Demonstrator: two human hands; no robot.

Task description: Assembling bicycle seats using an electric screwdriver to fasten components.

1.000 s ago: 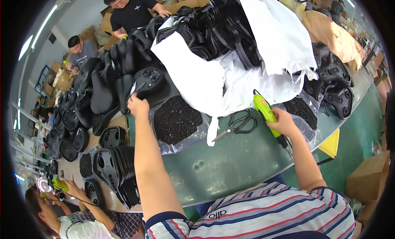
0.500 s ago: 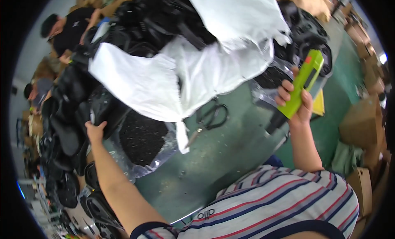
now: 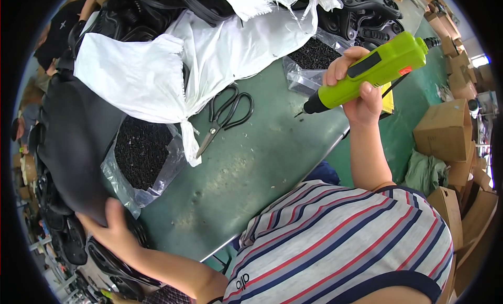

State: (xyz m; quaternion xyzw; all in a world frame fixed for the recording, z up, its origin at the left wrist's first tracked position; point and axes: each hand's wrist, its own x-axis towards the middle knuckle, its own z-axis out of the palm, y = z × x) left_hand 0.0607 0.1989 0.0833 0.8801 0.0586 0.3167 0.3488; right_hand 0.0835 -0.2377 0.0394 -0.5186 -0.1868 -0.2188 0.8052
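Observation:
My right hand [image 3: 359, 92] is wrapped round a lime-green electric screwdriver [image 3: 380, 63], its thin black bit pointing down and left above the table. At the left, my left hand [image 3: 112, 233] grips the near end of a large, smooth black saddle [image 3: 73, 141], shaped like a bike seat. Motion blurs the saddle, and my fingers are partly hidden beneath it. Beside it, an open clear bag of small black screws [image 3: 139, 155] lies on the green table [image 3: 246, 168]. Black-handled scissors [image 3: 225, 118] rest near the middle.
A white woven sack [image 3: 236, 58] spreads across the far side, with black moulded parts [image 3: 361, 13] behind it. Another bag of screws [image 3: 314, 55] lies near the right edge. Cardboard boxes [image 3: 443, 128] stand on the floor at right. A co-worker [image 3: 57, 34] is at far left.
My left hand has come nearer, bringing the black saddle out from the pile at left. My right hand has turned the screwdriver to lie flatter, its bit now over the table.

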